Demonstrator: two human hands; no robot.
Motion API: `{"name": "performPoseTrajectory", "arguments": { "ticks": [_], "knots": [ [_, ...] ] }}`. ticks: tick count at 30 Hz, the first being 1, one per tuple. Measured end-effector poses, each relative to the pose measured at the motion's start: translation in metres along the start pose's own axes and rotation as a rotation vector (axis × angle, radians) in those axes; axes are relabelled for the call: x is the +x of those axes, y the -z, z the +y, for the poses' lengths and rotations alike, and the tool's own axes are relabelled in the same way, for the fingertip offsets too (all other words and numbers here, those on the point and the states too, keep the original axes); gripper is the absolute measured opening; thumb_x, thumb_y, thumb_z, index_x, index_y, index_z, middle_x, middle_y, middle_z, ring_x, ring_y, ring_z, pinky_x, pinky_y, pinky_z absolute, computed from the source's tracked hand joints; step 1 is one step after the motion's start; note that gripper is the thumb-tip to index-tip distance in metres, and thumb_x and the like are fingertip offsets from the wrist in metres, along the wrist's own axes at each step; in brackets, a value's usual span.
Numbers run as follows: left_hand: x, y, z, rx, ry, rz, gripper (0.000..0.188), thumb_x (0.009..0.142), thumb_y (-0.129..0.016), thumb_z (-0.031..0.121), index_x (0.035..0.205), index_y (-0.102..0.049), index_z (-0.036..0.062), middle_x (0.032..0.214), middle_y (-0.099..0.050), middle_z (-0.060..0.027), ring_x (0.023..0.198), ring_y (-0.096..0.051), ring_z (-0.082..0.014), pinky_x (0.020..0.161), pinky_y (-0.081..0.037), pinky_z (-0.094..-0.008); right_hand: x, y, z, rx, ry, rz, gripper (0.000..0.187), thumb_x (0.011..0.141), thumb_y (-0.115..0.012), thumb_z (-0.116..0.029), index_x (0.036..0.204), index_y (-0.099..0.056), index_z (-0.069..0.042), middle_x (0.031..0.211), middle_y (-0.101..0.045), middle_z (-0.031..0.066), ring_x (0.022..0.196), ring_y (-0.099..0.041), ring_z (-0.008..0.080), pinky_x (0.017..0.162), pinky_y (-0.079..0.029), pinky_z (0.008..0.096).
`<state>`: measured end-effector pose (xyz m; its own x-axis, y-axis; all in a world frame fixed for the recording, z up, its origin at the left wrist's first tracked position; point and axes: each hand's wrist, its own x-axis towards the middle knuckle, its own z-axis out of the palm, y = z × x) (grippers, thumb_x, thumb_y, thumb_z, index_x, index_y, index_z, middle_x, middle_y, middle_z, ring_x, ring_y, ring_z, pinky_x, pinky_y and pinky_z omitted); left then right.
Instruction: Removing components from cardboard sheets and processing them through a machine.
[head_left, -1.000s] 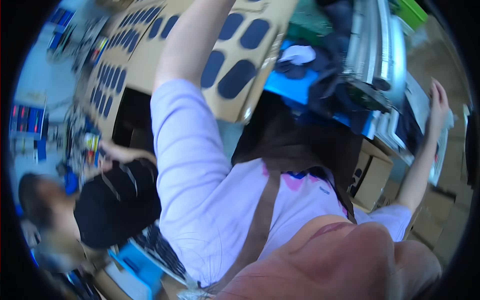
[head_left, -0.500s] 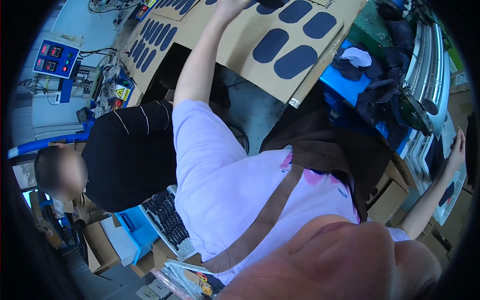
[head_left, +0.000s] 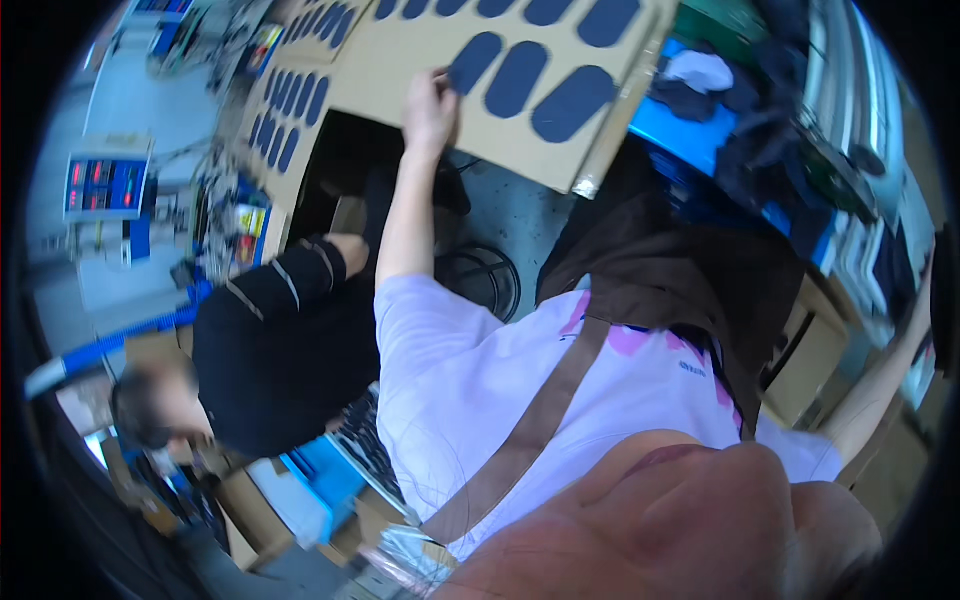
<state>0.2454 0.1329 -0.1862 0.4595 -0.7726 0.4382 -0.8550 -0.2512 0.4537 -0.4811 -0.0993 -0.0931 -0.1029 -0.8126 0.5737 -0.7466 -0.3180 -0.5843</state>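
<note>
A dark oval pad [head_left: 476, 63] lies on the surface [head_left: 383, 75] just right of the nearer left hand [head_left: 430, 112], its long axis slanting away rightward, but whether this curled hand pinches it, or how the right hand [head_left: 924, 292] stands, I cannot tell.

The person wears a pale lavender T-shirt [head_left: 465, 375] with short, loose sleeves [head_left: 425, 305] and a splashy pink print [head_left: 630, 340] on the front, beside small dark lettering [head_left: 692, 368]. Over it hangs a dark brown apron [head_left: 690, 265], its wide flat strap [head_left: 535, 425] a lighter brown. The left hand [head_left: 430, 118] is bare, as is its forearm [head_left: 408, 225].
</note>
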Motion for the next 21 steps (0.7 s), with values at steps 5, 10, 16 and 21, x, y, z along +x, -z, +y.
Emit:
{"name": "performPoseTrajectory", "arguments": {
  "ticks": [5,10,16,21],
  "knots": [
    [-0.019,-0.006,0.022,-0.021,-0.032,0.061,0.034,0.084,-0.059,0.008,0.117,-0.056,-0.0005,0.104,-0.061,-0.0176,0.094,-0.060,-0.0306,0.082,-0.050,-0.0395,-0.024,0.025,0.042,-0.112,-0.189,-0.153,0.034,0.092,-0.063,-0.030,0.109,-0.067,0.000,0.099,-0.069,0.0134,0.092,-0.063,0.0219,0.083,-0.048,0.0324],
    [-0.026,0.023,0.022,0.078,-0.118,0.244,0.030,0.085,-0.056,-0.005,0.114,-0.051,-0.0067,0.105,-0.052,-0.0169,0.089,-0.053,-0.0258,0.080,-0.046,-0.0363,-0.026,0.004,0.009,-0.423,-0.130,-0.259,0.042,0.078,-0.074,-0.042,0.085,-0.071,-0.001,0.081,-0.069,0.0221,0.078,-0.067,0.0362,0.071,-0.052,0.0439],
    [-0.008,0.007,0.110,0.069,-0.346,0.272,0.030,0.087,-0.058,-0.007,0.116,-0.053,-0.0037,0.111,-0.051,-0.0152,0.089,-0.052,-0.0242,0.080,-0.046,-0.0374,-0.017,0.022,0.010,-0.564,-0.242,-0.371,0.050,0.071,-0.076,-0.053,0.082,-0.073,-0.004,0.082,-0.070,0.0198,0.079,-0.069,0.0357,0.073,-0.054,0.0434],
    [0.000,0.000,0.172,-0.063,-0.496,0.243,0.029,0.088,-0.060,-0.002,0.116,-0.056,-0.0028,0.117,-0.054,-0.0176,0.091,-0.054,-0.0253,0.080,-0.047,-0.0377,0.014,-0.005,0.023,-0.582,-0.307,-0.513,0.058,0.066,-0.078,-0.058,0.088,-0.074,-0.004,0.092,-0.072,0.0186,0.086,-0.069,0.0335,0.076,-0.055,0.0442]
  ]
}}
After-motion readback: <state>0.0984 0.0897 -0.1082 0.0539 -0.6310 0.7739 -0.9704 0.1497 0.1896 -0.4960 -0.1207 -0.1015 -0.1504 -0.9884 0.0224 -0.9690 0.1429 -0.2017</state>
